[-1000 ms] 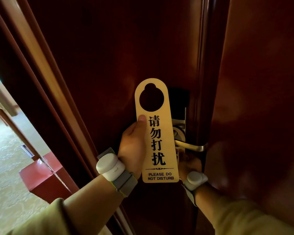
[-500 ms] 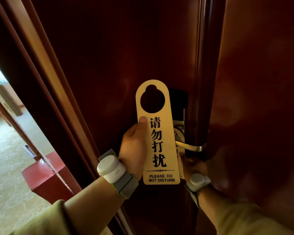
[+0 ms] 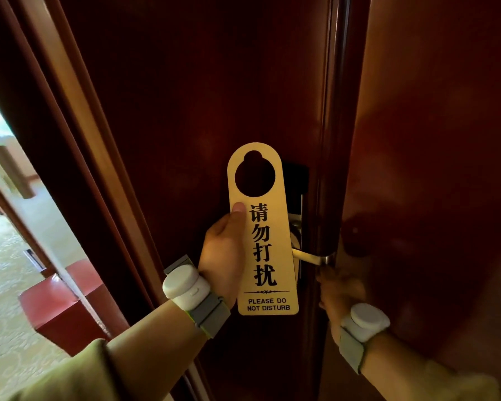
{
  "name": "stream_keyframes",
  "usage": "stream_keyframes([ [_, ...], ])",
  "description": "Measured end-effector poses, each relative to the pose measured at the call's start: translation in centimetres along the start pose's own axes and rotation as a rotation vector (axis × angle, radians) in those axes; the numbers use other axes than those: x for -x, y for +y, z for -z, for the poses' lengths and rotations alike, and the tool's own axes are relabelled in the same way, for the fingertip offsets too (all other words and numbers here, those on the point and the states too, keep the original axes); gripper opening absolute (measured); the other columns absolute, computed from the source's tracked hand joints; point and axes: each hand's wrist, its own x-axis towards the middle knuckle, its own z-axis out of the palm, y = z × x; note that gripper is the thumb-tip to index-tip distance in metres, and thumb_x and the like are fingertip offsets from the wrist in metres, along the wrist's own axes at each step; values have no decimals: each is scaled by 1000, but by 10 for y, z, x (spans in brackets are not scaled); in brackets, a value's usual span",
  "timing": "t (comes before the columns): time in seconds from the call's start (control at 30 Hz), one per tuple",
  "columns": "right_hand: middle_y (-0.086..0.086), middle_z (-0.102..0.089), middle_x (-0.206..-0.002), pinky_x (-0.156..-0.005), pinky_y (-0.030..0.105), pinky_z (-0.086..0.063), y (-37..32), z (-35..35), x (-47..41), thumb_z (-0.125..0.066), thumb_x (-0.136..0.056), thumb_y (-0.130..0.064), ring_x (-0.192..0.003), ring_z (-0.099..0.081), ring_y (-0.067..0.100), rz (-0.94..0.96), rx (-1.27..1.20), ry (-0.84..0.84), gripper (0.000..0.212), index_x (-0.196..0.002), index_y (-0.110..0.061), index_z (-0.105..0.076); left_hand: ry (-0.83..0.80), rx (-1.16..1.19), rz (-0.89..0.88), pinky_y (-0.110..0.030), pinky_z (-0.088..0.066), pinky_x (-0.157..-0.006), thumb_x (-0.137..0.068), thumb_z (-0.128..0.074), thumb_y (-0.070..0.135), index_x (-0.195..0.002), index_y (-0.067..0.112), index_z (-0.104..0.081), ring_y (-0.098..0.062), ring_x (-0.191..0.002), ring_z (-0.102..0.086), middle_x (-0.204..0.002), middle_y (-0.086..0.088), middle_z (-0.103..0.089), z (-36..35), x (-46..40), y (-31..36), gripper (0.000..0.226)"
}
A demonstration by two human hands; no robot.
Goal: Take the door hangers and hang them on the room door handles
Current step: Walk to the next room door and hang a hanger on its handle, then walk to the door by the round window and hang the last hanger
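Observation:
A gold door hanger (image 3: 278,227) with black characters and "PLEASE DO NOT DISTURB" stands upright in front of the dark wooden door (image 3: 200,96). My left hand (image 3: 223,256) grips its left edge, thumb on the front just below the round hole. The hanger covers most of the lock plate (image 3: 297,180). The silver lever handle (image 3: 310,257) sticks out to the right from behind the hanger's lower half. My right hand (image 3: 342,290) is in shadow just below the lever's tip, fingers curled at the door's edge.
A dark wood panel (image 3: 431,140) fills the right side, close to the door edge. A wooden door frame (image 3: 78,140) runs down the left. Beyond it lie a patterned carpet (image 3: 0,270) and a red box (image 3: 58,311) on the floor.
My right hand has slid right, from under the lever's base to the door's edge. The hanger sits a little lower in view, still in my left hand.

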Motion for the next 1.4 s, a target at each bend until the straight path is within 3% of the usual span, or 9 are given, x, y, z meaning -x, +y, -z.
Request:
stream_keyframes([
  [0.1, 1, -48, -55, -52, 28, -35, -17, -2, 14, -55, -94, -20, -49, -42, 16, -63, -154, -47, 35, -60, -14, -50, 2, 35, -6, -11, -42, -33, -99, -52, 47, -71, 23, -69, -3, -44, -68, -55, 13, -74, -5, 1, 7, 40],
  [0.2, 1, -42, -52, -46, 25, -32, -60, -5, 33, -54, -89, -17, -43, -37, 14, 19, -217, -78, 26, -64, -14, -52, -8, 26, -19, -11, -43, -33, -100, -51, 46, -73, 23, -69, -4, -44, -68, -56, 12, -75, -7, 6, 23, 40],
  [0.4, 5, -64, -66, -67, 40, -48, -163, -8, 70, -57, -90, -34, -66, -60, 25, 261, -274, -196, 27, -70, -17, -64, 35, 33, -92, -10, -41, -31, -101, -50, 44, -75, 23, -67, -1, -42, -67, -52, 15, -72, -9, 18, 54, 38],
  [0.53, 19, -73, -96, -86, 53, -52, -191, -10, 91, -58, -87, -49, -96, -67, 39, 334, -265, -261, 37, -82, -15, -70, 42, 62, -100, -11, -42, -31, -100, -50, 46, -77, 24, -67, -2, -42, -67, -53, 15, -73, -7, 26, 75, 36],
  [0.63, 18, -73, -95, -88, 56, -54, -202, -7, 104, -59, -87, -50, -94, -69, 37, 389, -243, -310, 46, -92, -5, -68, 19, 64, -138, -12, -44, -34, -100, -49, 46, -80, 24, -69, -4, -46, -70, -58, 12, -76, -3, 31, 89, 36],
  [0.7, 14, -76, -93, -86, 57, -55, -204, -7, 110, -59, -88, -50, -91, -71, 34, 406, -228, -371, 43, -91, -8, -70, -3, 54, -159, -16, -49, -38, -100, -49, 47, -80, 24, -71, -8, -51, -73, -64, 9, -78, -1, 38, 97, 37],
  [0.87, 4, -79, -81, -86, 51, -58, -208, -8, 122, -55, -91, -52, -79, -75, 24, 392, -244, -503, 41, -84, -17, -75, -2, 42, -208, -40, -59, -74, -99, -48, 52, -76, 32, -76, -21, -71, -78, -80, -1, -82, 3, 47, 109, 41],
  [1.13, 4, -79, -81, -82, 48, -59, -219, -10, 133, -53, -92, -52, -78, -76, 24, 432, -261, -584, 40, -79, -22, -76, 27, 79, -253, -47, -62, -79, -100, -47, 51, -84, 27, -76, -24, -74, -79, -85, -3, -82, 12, 61, 123, 40],
  [1.4, 9, -78, -86, -86, 53, -58, -228, -54, 197, -49, -94, -53, -84, -75, 29, 489, -228, -702, 45, -85, -16, -72, 67, 137, -277, -60, -58, -90, -101, -47, 47, -97, 20, -73, -37, -88, -76, -95, -11, -81, 91, 84, 142, 38],
])
